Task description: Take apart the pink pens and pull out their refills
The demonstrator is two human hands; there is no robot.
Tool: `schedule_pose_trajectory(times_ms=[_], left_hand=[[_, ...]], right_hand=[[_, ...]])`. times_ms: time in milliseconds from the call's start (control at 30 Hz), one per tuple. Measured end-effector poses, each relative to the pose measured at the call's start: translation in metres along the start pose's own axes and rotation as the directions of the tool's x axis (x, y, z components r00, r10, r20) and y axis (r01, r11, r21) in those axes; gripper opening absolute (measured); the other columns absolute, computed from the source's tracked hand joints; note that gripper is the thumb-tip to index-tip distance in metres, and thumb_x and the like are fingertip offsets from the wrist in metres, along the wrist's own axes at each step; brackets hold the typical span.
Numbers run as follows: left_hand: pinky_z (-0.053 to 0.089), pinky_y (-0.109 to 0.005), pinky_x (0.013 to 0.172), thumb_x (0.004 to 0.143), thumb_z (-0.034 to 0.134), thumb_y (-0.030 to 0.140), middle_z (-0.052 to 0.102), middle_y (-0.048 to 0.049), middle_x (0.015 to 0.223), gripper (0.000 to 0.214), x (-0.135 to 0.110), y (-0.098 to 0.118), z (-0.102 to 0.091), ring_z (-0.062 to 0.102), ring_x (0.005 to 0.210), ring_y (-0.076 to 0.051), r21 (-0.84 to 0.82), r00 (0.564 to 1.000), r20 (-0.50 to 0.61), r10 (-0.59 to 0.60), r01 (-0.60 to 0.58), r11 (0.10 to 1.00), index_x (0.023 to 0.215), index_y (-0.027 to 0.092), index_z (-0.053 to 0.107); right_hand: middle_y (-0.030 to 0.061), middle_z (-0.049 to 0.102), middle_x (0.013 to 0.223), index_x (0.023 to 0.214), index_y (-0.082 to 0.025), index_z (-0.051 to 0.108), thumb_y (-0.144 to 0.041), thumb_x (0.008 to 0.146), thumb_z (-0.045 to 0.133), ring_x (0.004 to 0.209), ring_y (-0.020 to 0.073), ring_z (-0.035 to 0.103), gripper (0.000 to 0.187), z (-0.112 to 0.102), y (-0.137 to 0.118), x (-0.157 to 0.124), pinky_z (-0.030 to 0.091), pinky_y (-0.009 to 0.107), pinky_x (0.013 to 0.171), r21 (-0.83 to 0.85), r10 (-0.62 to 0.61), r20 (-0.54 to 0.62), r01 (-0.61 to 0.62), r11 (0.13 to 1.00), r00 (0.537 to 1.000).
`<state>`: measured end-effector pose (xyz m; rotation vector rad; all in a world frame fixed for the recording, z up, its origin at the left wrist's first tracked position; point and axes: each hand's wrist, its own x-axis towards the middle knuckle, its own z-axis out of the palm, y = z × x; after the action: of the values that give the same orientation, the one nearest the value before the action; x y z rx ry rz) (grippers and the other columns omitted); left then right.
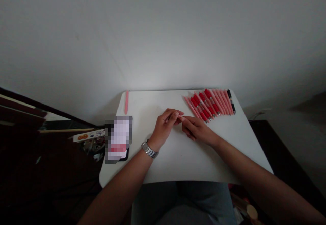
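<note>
My left hand (165, 126) and my right hand (195, 128) meet at the middle of a small white table (178, 160). Their fingertips pinch a small pink pen part (180, 116) between them; most of it is hidden by the fingers. A silver watch sits on my left wrist. A row of several pink and red pens (210, 103) lies at the table's far right, just beyond my right hand, with one black pen (231, 101) at its right end. A single pink pen barrel (126, 101) lies at the far left corner.
A phone (118, 138) lies at the table's left edge, partly overhanging. A plain white wall stands right behind the table. Dark furniture and clutter sit to the left, a dark surface to the right. My lap shows below the table's near edge.
</note>
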<state>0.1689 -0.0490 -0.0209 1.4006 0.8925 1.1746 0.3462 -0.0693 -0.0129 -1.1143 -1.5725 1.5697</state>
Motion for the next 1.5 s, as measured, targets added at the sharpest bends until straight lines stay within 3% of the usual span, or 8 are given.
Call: schedule_pose_trajectory(times_ms=[167,400,567,700,967,1200,1333,1500], left_hand=[[0.049,-0.03,0.086,0.096,0.059,0.052,0.071,-0.0065,0.098,0.036,0.0,-0.003,0.001,0.062,0.091,-0.017,-0.082,0.995,-0.084,-0.054,0.047,0.996,0.101,0.02,0.075],[0.044,-0.029,0.079,0.098,0.054,0.055,0.058,-0.0013,0.076,0.046,-0.003,-0.001,0.004,0.052,0.075,-0.014,-0.127,0.99,0.09,-0.105,0.116,0.985,0.112,0.017,0.074],[0.037,-0.027,0.067,0.099,0.051,0.055,0.05,0.0008,0.072,0.047,-0.004,-0.005,0.001,0.044,0.07,-0.013,-0.151,0.992,0.089,-0.086,0.099,0.984,0.117,0.017,0.072],[0.034,-0.027,0.062,0.098,0.054,0.055,0.049,0.0013,0.069,0.043,-0.003,-0.006,-0.001,0.042,0.066,-0.012,-0.109,0.994,0.077,-0.076,0.084,0.991,0.096,0.016,0.072],[0.038,-0.026,0.064,0.098,0.055,0.054,0.054,0.0002,0.072,0.043,0.001,-0.007,-0.002,0.045,0.065,-0.012,-0.045,0.997,0.036,-0.064,0.066,0.997,0.088,0.016,0.07],[0.04,-0.026,0.066,0.097,0.056,0.055,0.054,0.0002,0.07,0.043,0.0,-0.009,0.0,0.048,0.067,-0.012,-0.065,0.998,0.012,-0.068,0.068,0.996,0.098,0.015,0.073],[0.04,-0.027,0.067,0.098,0.055,0.053,0.055,-0.0004,0.071,0.042,0.0,-0.008,-0.001,0.048,0.068,-0.013,-0.048,0.999,0.009,-0.052,0.052,0.997,0.099,0.015,0.073],[0.039,-0.027,0.066,0.098,0.055,0.053,0.053,-0.0001,0.071,0.043,-0.001,-0.005,-0.003,0.047,0.069,-0.014,-0.033,0.998,0.022,-0.065,0.066,0.997,0.105,0.016,0.075]], right_hand=[[-0.0077,0.037,0.062,0.102,-0.016,0.065,-0.061,0.1,0.047,0.046,0.0059,0.034,0.048,-0.002,0.0,-0.003,0.028,0.02,0.042,0.064,0.034,0.022,-0.035,0.997,0.999],[-0.0108,0.027,0.059,0.097,-0.014,0.065,-0.049,0.098,0.055,0.043,0.0038,0.015,0.036,-0.005,-0.003,-0.004,0.012,0.019,0.037,0.469,0.157,0.166,-0.218,0.856,0.973],[-0.0119,0.027,0.056,0.096,-0.012,0.067,-0.047,0.097,0.057,0.041,0.0024,0.009,0.037,-0.009,-0.005,-0.006,0.008,0.018,0.036,0.521,0.234,0.285,-0.355,0.776,0.929],[-0.0118,0.025,0.057,0.093,-0.014,0.065,-0.053,0.096,0.06,0.043,0.0033,0.011,0.04,-0.008,-0.003,-0.006,0.009,0.018,0.037,0.464,0.22,0.274,-0.329,0.822,0.936],[-0.0086,0.033,0.061,0.096,-0.016,0.063,-0.057,0.1,0.049,0.048,0.0071,0.028,0.043,-0.004,0.004,-0.003,0.024,0.022,0.044,0.078,0.022,0.084,-0.029,0.997,0.996],[-0.0016,0.057,0.072,0.115,-0.017,0.067,-0.046,0.104,0.046,0.063,0.0121,0.05,0.037,-0.007,0.007,-0.003,0.038,0.025,0.06,-0.411,-0.193,-0.059,0.152,0.899,0.979],[0.0009,0.063,0.079,0.118,-0.017,0.069,-0.045,0.104,0.045,0.065,0.0129,0.052,0.039,-0.005,0.006,-0.004,0.039,0.025,0.063,-0.474,-0.246,-0.079,0.18,0.862,0.966],[-0.001,0.055,0.072,0.114,-0.016,0.07,-0.05,0.104,0.043,0.062,0.0123,0.047,0.045,-0.004,0.005,-0.004,0.037,0.025,0.059,-0.362,-0.176,-0.067,0.141,0.922,0.982]])
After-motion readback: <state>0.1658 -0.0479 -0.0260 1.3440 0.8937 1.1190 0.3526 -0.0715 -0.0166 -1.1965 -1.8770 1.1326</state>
